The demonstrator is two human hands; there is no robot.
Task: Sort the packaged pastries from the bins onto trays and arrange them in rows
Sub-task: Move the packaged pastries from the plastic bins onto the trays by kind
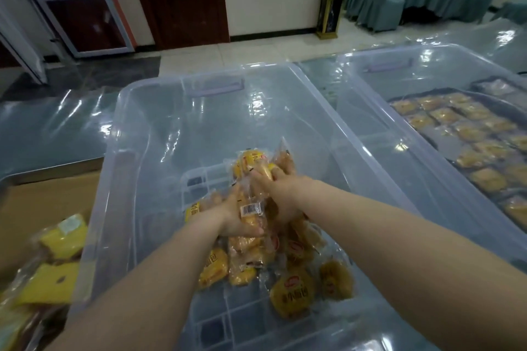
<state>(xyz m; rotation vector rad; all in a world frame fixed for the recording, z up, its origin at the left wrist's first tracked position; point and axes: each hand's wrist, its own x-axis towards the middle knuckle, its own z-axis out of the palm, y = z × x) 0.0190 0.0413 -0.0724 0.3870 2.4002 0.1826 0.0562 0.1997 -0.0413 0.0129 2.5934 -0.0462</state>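
Several pastry packets (pixel 291 293) in clear bin (pixel 159 128), left hand (pixel 235 219), right hand (pixel 281 192) clutching some

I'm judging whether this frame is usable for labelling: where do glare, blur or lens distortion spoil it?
Head view: white glare streaks the clear bin and the plastic table cover; the wide-angle lens bows the bin's rim; the yellow packets at lower left are smeared, and the tray pastries at right are soft; the barcode on the held packets is fairly sharp.
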